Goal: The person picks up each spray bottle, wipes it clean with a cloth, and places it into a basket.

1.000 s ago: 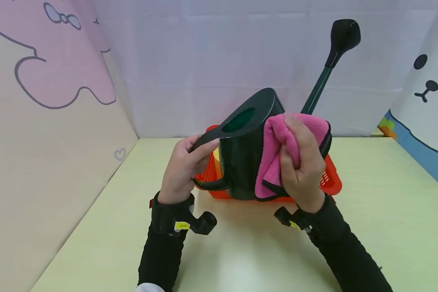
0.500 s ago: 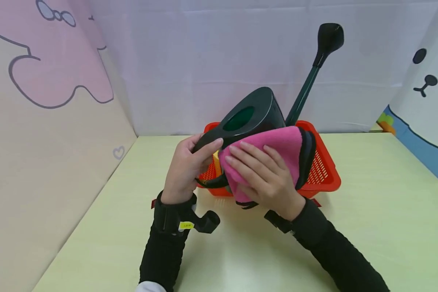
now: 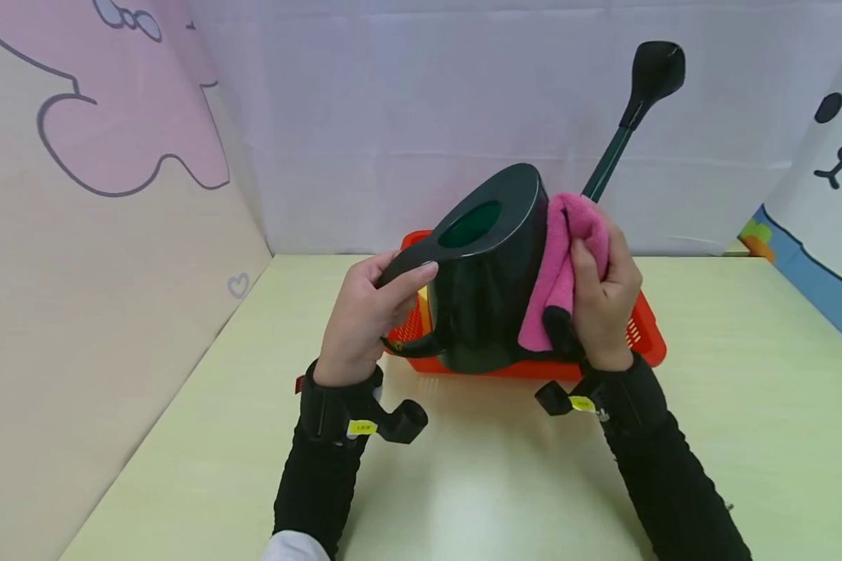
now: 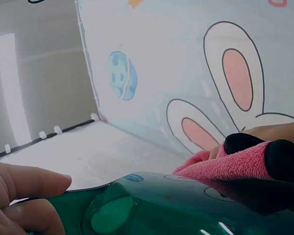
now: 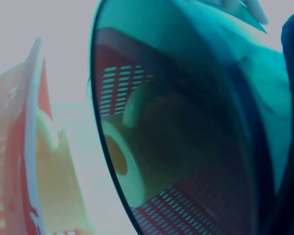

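Note:
A dark green watering can (image 3: 480,312) is held up tilted, its opening at the top and its long spout (image 3: 612,160) rising to the right. The left hand (image 3: 359,323) grips its handle, thumb on top. In the right hand (image 3: 609,300) a folded pink cloth (image 3: 556,273) with black trim is gripped against the can's right side. The left wrist view shows the cloth (image 4: 230,165) on the can's glossy surface (image 4: 161,210). In the right wrist view the can's shiny surface (image 5: 186,132) fills the middle and mirrors the basket; the right fingers are mostly hidden there.
A red perforated basket (image 3: 647,335) stands on the pale table (image 3: 463,467) behind and below the can. Something yellow (image 5: 63,191) lies in it, partly seen. A white curtain (image 3: 393,117) hangs behind the table, with printed walls at both sides.
The right hand swept the cloth leftward across the can's front with flat fingers, then back to the right side, where it now grips it bunched. The left hand kept its hold on the handle.

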A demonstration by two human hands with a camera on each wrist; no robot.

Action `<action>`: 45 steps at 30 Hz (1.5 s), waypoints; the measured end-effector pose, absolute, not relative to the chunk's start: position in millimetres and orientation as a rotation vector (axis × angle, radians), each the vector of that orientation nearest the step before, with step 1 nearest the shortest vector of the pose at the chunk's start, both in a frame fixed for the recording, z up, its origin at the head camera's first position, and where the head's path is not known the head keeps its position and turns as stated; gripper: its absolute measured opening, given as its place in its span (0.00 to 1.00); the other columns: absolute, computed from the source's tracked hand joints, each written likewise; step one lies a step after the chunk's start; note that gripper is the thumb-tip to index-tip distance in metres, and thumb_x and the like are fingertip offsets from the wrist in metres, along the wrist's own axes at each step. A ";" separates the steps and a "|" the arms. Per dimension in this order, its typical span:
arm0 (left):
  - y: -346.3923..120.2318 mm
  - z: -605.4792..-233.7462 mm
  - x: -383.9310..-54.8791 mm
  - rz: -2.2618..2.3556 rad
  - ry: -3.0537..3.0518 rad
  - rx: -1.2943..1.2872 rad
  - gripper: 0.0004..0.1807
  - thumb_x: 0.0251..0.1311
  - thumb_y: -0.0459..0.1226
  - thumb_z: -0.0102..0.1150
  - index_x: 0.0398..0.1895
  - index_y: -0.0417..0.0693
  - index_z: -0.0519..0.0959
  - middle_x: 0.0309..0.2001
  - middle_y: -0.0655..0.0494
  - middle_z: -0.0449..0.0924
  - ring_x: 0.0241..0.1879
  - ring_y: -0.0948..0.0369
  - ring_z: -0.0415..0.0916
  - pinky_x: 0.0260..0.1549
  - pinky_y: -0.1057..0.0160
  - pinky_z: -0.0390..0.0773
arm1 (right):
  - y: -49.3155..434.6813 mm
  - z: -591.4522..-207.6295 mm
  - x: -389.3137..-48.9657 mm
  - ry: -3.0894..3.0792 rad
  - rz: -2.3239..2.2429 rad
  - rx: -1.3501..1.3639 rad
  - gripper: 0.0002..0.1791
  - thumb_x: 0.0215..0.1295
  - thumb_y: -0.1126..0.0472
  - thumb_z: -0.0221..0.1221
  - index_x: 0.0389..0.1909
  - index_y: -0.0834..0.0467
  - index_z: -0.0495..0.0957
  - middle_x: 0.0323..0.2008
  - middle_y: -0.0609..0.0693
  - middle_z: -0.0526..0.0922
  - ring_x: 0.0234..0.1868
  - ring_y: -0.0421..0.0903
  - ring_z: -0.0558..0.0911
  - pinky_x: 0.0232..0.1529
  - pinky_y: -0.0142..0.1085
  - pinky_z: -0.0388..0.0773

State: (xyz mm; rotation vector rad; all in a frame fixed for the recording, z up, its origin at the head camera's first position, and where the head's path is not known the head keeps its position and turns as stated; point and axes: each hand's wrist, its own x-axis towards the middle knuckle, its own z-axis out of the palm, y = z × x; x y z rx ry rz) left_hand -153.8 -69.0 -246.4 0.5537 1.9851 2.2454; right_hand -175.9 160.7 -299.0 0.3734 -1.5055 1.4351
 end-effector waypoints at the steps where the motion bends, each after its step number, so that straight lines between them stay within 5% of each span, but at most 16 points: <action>1: -68.8 -245.8 -153.8 2.242 1.989 0.553 0.05 0.59 0.34 0.52 0.28 0.45 0.68 0.14 0.58 0.59 0.15 0.64 0.56 0.16 0.69 0.57 | 163.0 -299.0 -175.5 -1.528 1.481 0.354 0.18 0.59 0.65 0.48 0.49 0.65 0.74 0.29 0.36 0.75 0.29 0.35 0.71 0.35 0.26 0.71; 8: -69.5 -243.5 -153.2 2.267 1.969 0.540 0.04 0.59 0.33 0.51 0.28 0.45 0.69 0.14 0.58 0.59 0.14 0.64 0.56 0.16 0.70 0.57 | 154.8 -294.6 -167.5 -1.544 1.384 0.343 0.21 0.57 0.65 0.50 0.52 0.67 0.72 0.39 0.35 0.80 0.34 0.34 0.76 0.43 0.25 0.74; 15: -70.2 -243.3 -152.7 2.286 1.958 0.571 0.04 0.58 0.33 0.51 0.28 0.44 0.69 0.14 0.58 0.59 0.14 0.64 0.55 0.15 0.70 0.57 | 131.1 -296.7 -159.3 -1.419 1.035 0.463 0.18 0.57 0.58 0.55 0.46 0.64 0.78 0.46 0.61 0.80 0.49 0.47 0.78 0.54 0.36 0.73; 19: -69.0 -242.9 -152.0 2.282 1.970 0.557 0.04 0.59 0.33 0.51 0.28 0.44 0.68 0.14 0.58 0.59 0.14 0.65 0.56 0.16 0.70 0.57 | 114.9 -305.4 -153.4 -1.405 0.777 0.577 0.16 0.60 0.55 0.55 0.45 0.58 0.81 0.47 0.59 0.80 0.54 0.53 0.76 0.59 0.42 0.70; 30: -65.0 -244.5 -153.5 2.251 2.055 0.558 0.07 0.58 0.34 0.52 0.35 0.39 0.69 0.16 0.58 0.64 0.16 0.63 0.61 0.20 0.69 0.65 | 90.2 -327.3 -141.1 -1.525 0.131 0.817 0.14 0.60 0.53 0.57 0.44 0.55 0.81 0.43 0.54 0.83 0.50 0.51 0.78 0.65 0.44 0.61; 39: -66.6 -243.9 -153.7 2.278 2.013 0.560 0.05 0.58 0.34 0.52 0.32 0.41 0.69 0.15 0.58 0.62 0.15 0.64 0.59 0.18 0.70 0.62 | 99.7 -323.0 -149.7 -1.428 0.260 0.819 0.18 0.58 0.54 0.59 0.48 0.55 0.79 0.41 0.55 0.84 0.52 0.51 0.77 0.67 0.46 0.57; 45: -69.4 -242.2 -152.2 2.299 2.023 0.522 0.05 0.59 0.34 0.52 0.28 0.45 0.68 0.14 0.59 0.60 0.15 0.63 0.58 0.18 0.69 0.60 | 114.0 -317.2 -159.0 -1.368 0.634 0.662 0.18 0.59 0.53 0.57 0.48 0.55 0.79 0.48 0.53 0.82 0.57 0.49 0.76 0.65 0.54 0.55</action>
